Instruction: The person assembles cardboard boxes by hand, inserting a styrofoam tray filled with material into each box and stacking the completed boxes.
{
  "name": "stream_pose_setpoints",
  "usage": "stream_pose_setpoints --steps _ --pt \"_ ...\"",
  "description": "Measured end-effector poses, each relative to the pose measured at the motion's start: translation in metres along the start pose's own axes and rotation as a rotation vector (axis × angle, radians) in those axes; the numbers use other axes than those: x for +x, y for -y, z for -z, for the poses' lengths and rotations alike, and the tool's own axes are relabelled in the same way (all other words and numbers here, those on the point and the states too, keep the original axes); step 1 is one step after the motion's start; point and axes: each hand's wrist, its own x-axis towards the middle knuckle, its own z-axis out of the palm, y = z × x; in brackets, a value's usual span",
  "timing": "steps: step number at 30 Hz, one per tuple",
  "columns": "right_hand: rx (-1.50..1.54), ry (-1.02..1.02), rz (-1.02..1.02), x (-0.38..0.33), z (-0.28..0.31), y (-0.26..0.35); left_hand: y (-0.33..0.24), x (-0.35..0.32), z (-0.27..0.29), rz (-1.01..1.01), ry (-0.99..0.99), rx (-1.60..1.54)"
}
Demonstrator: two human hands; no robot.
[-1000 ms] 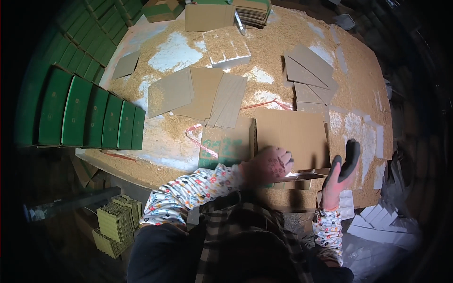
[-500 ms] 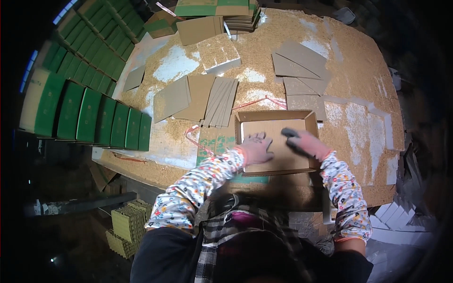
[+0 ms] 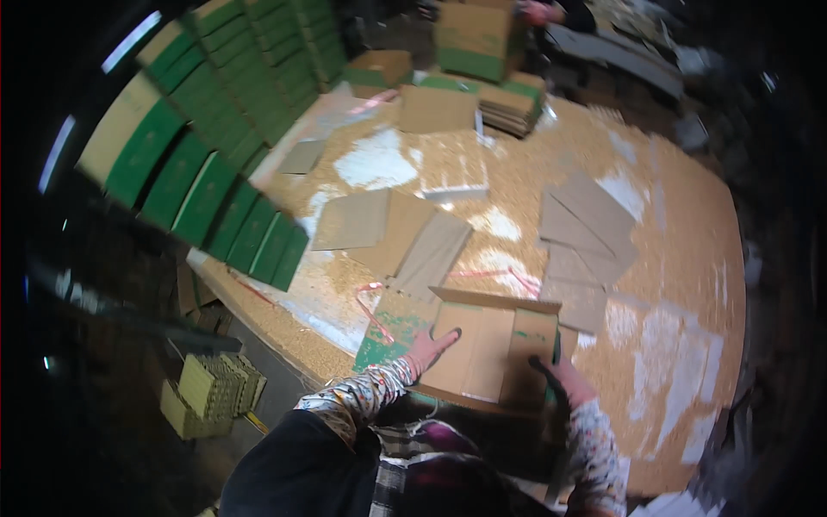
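In front of me sits a cardboard box [image 3: 469, 366]; its right end flap [image 3: 528, 349], smeared with green, lies folded inward and its far flap [image 3: 495, 298] stands up. My left hand [image 3: 426, 351], in a pinkish glove, grips the left end, with the thumb stretched inward over the cardboard and the other fingers partly hidden. At the opposite end my right hand [image 3: 568, 377] holds the right wall, its dark-tipped thumb on the folded flap and its fingers along the outside. Both forearms wear flowered sleeves.
Flat cardboard sheets [image 3: 353, 220] lie beyond the box, with more grey sheets [image 3: 586, 228] to the right. A white block [image 3: 454, 183] stands mid-table. Green boxes [image 3: 202, 194] are stacked at left. Cartons [image 3: 474, 39] stand at the far edge, near another person's hand [image 3: 541, 12]. Red strapping [image 3: 372, 302] crosses the sawdust.
Both hands have moved from inside the box to its two ends. The right flap is now folded inward and the far flap stands up. The whole view has shifted and tilted.
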Motion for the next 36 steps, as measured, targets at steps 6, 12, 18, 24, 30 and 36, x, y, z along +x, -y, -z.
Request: stream_pose_setpoints --steps 6,12,18,24,30,36 --pt "0.772 -0.039 0.038 -0.016 -0.054 -0.007 -0.036 0.006 0.088 -0.274 0.164 -0.134" --pt "0.794 0.114 0.32 0.047 -0.126 0.162 -0.142 -0.114 0.415 -0.913 -1.276 0.32" --pt "0.486 0.107 0.781 0.098 -0.21 0.441 -0.266 -0.098 0.73 -1.018 -1.859 0.057" --pt "0.152 0.066 0.966 0.147 -0.32 0.659 -0.282 -0.015 0.8 -0.892 -1.326 -0.455" --pt "-1.298 -0.5 0.801 0.157 -0.393 0.761 -0.229 -0.026 0.779 -0.725 -1.548 0.316" --pt "-0.291 -0.089 1.431 0.157 -0.392 0.668 -0.059 0.035 0.628 -0.825 -1.487 0.09"
